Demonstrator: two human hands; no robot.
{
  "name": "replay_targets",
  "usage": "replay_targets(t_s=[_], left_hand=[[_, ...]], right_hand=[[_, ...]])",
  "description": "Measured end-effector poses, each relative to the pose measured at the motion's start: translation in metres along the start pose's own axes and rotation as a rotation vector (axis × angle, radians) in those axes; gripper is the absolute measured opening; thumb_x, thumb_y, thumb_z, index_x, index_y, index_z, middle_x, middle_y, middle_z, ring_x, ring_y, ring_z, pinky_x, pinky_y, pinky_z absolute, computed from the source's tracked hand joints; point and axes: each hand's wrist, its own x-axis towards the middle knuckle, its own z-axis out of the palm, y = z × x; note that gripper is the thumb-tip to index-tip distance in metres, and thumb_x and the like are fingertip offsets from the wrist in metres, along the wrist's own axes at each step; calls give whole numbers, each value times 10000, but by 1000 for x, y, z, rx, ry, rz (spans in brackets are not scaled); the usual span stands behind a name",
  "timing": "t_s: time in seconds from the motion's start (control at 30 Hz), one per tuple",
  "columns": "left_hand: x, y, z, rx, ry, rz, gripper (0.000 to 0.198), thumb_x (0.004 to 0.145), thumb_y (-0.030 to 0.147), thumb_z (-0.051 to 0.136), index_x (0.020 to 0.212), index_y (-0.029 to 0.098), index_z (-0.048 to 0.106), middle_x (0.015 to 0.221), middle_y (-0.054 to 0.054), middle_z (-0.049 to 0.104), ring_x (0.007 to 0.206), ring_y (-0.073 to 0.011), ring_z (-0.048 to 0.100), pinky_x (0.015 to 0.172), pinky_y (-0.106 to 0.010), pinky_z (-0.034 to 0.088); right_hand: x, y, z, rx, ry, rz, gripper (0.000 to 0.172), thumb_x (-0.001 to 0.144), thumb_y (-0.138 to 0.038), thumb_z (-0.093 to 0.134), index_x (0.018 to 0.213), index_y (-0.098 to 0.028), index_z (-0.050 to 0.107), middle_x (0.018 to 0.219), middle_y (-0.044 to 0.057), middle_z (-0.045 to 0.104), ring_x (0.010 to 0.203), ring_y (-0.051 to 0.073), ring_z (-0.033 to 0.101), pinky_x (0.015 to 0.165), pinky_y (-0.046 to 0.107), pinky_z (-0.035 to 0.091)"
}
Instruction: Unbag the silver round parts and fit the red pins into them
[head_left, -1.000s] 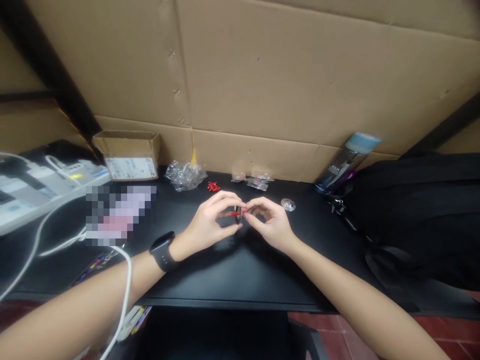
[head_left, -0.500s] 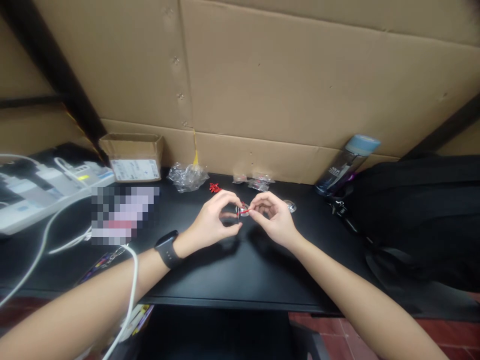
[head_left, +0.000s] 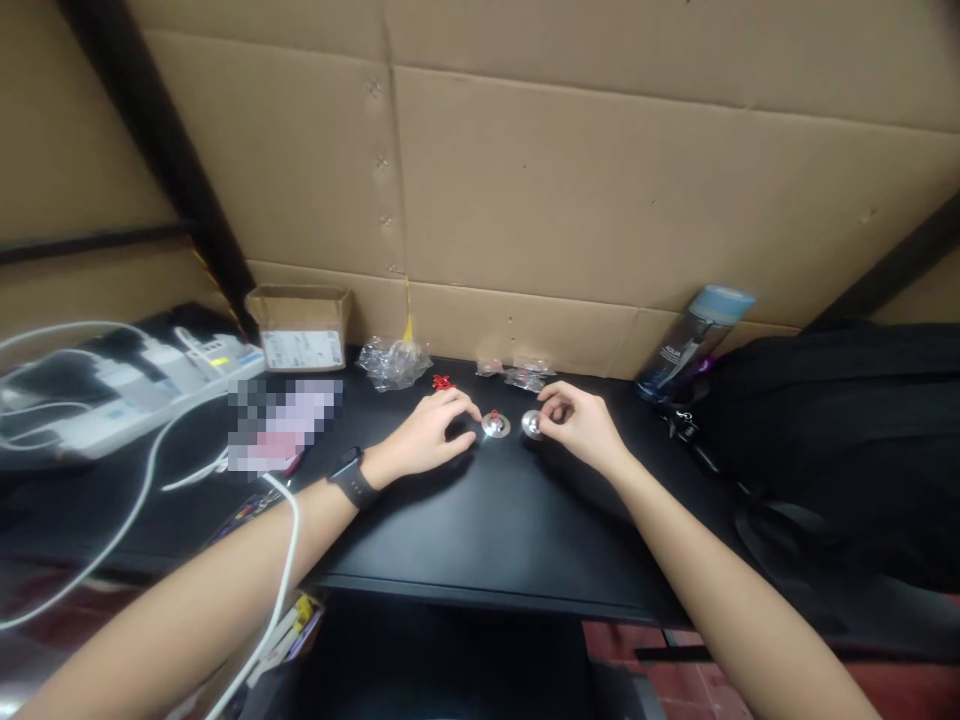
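Observation:
A small shiny finger cymbal (head_left: pixel 489 431) with a domed middle and a bit of red cord lies on the black table. My left hand (head_left: pixel 435 432) is just left of it, thumb and forefinger apart; the fingertip is close to its rim, and I cannot tell whether they touch. My right hand (head_left: pixel 583 428) pinches a second finger cymbal (head_left: pixel 529 424) by its right edge, a short way from the first. Red knotted cord (head_left: pixel 443 382) lies behind my left hand.
Along the back are a cardboard box (head_left: pixel 302 330), crumpled clear plastic (head_left: pixel 391 364) and small clear packets (head_left: pixel 525 376). A bottle (head_left: pixel 694 340) and black bag (head_left: pixel 840 440) stand right. A power strip (head_left: pixel 157 400) and white cable (head_left: pixel 289 560) lie left, the cable crossing my left forearm.
The finger cymbal with red cord, held between both hands before, now lies on the table. My left hand has let go; my right hand has taken hold of the second cymbal, now nearer the first.

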Motion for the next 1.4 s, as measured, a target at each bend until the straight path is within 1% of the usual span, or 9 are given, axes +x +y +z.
replay_targets(t_s=[0.23, 0.37, 0.5, 0.6, 0.7, 0.9, 1.07, 1.27, 1.4], left_hand=[[0, -35, -22, 320, 14, -160, 153, 929, 274, 596, 987, 247, 735, 1033, -48, 725, 1043, -242, 643, 988, -402, 474], [-2, -57, -37, 434, 158, -272, 267, 954, 300, 547, 1149, 219, 711, 1225, -119, 668, 1198, -317, 579, 1024, -493, 429], [-3, -69, -36, 490, 231, -336, 415, 976, 294, 512, 1379, 258, 603, 1414, -142, 586, 1364, -337, 477, 1086, -536, 368], [-2, -72, -27, 557, 233, -379, 486, 1019, 360, 465, 1502, 329, 511, 1540, -140, 493, 1459, -360, 372, 1110, -569, 331], [1, -71, -18, 645, 212, -401, 487, 1031, 425, 448, 1508, 362, 519, 1594, -132, 442, 1474, -404, 331, 1115, -597, 313], [3, -69, -11, 653, 237, -408, 492, 1033, 354, 418, 1501, 263, 540, 1520, -159, 532, 1438, -409, 371, 1124, -592, 324], [5, -64, -6, 672, 264, -427, 478, 1030, 348, 430, 1491, 319, 552, 1577, -158, 466, 1468, -434, 329, 1120, -623, 302], [7, -61, -3, 658, 297, -462, 538, 1034, 364, 404, 1506, 128, 507, 1557, -229, 478, 1443, -437, 368, 1124, -608, 294], [8, -63, -5, 715, 331, -504, 540, 1007, 332, 447, 1484, 87, 507, 1537, -220, 512, 1417, -413, 409, 1115, -589, 313]], right_hand=[[8, 27, -2, -105, -2, 67, 259, 723, -237, 659, 982, -232, 666, 755, 2, 764, 668, 184, 643, 693, 292, 488], [9, 35, 1, -108, -58, 89, 270, 718, -221, 632, 986, -227, 660, 769, 0, 768, 669, 179, 647, 687, 287, 483], [9, 36, 2, -122, -52, 80, 252, 742, -256, 627, 989, -224, 667, 801, 12, 771, 688, 183, 644, 691, 295, 484], [9, 36, 3, -126, -40, 68, 270, 758, -281, 627, 1017, -222, 676, 799, 16, 768, 693, 185, 642, 689, 299, 488], [10, 37, 4, -127, -36, 58, 321, 754, -277, 638, 1069, -224, 673, 819, 13, 765, 714, 183, 646, 702, 299, 499], [10, 36, 4, -80, -23, 61, 318, 771, -256, 618, 1083, -216, 663, 835, 18, 756, 728, 184, 664, 737, 312, 517], [10, 36, 5, -41, 12, 36, 304, 777, -222, 594, 1074, -215, 660, 833, 20, 753, 711, 182, 680, 746, 316, 527], [10, 40, 5, -45, 19, 28, 302, 778, -215, 585, 1070, -217, 663, 828, 13, 753, 706, 176, 682, 735, 302, 525], [11, 44, 6, -49, 24, 21, 312, 767, -210, 592, 1069, -221, 666, 820, 3, 752, 708, 171, 681, 745, 299, 525]])
